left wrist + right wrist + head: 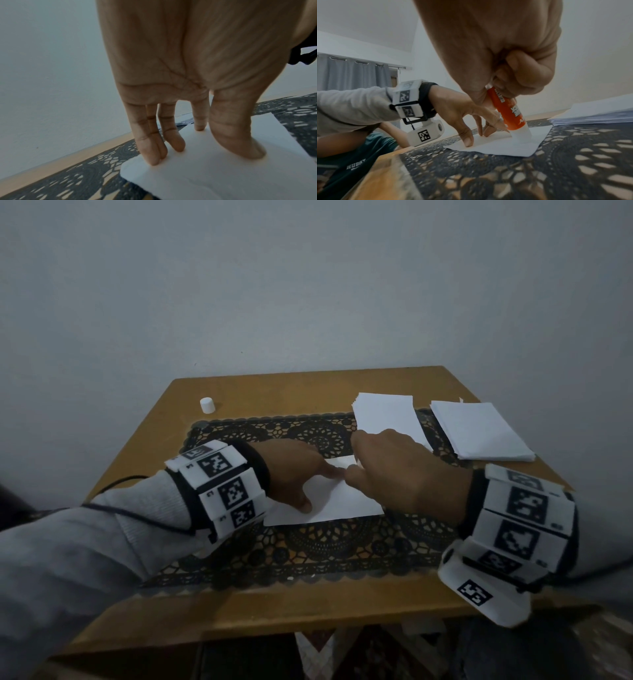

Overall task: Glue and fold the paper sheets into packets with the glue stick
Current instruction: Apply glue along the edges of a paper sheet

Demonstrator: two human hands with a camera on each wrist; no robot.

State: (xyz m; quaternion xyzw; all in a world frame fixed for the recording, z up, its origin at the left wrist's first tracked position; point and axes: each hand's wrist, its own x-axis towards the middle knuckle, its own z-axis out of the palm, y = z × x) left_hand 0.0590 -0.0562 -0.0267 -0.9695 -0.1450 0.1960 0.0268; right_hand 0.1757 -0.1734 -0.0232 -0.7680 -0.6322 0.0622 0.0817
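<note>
Your right hand (513, 65) grips the glue stick (508, 112), its tip touching the paper sheet (501, 146) on the lace mat (308, 549); your left hand (291, 474), fingers straight, presses that sheet.

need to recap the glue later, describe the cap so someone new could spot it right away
Start at the wooden table with the dark lace mat across its middle. Look past the mat's far left corner, towards the wall, on bare wood. The cap stands there alone, a small white cylinder, unlike the flat white paper stacks at the far right.
</note>
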